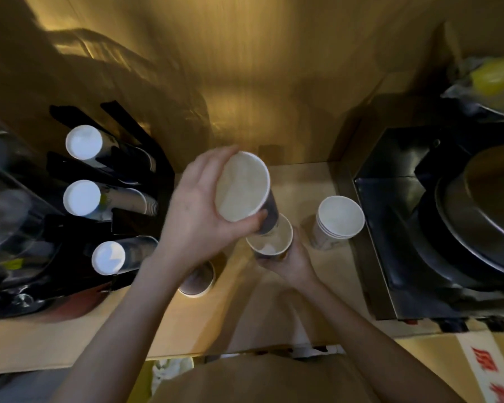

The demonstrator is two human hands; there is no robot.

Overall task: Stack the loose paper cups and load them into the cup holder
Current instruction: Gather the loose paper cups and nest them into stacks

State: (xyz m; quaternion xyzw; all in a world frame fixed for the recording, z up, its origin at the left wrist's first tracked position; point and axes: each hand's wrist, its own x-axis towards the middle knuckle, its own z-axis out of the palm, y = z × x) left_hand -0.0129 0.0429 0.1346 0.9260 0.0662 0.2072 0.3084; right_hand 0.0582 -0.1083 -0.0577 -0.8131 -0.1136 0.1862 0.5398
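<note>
My left hand [200, 210] grips a dark-sided paper cup [243, 189] near its rim, tilted with its white inside facing me. Its base points down into a second cup [271, 242], which my right hand [294, 261] holds from below. A short stack of white cups [339, 219] stands upright on the counter to the right. Another cup [198, 279] sits on the counter under my left wrist, partly hidden. At the left, the black cup holder [128, 225] carries three rows of stacked cups lying with their bottoms toward me.
A black metal appliance [405, 228] with a round pan fills the right side. A clear plastic container [6, 205] sits at the far left. The wooden counter [297, 181] ends at a back wall. A yellow object in plastic [492, 75] rests at the upper right.
</note>
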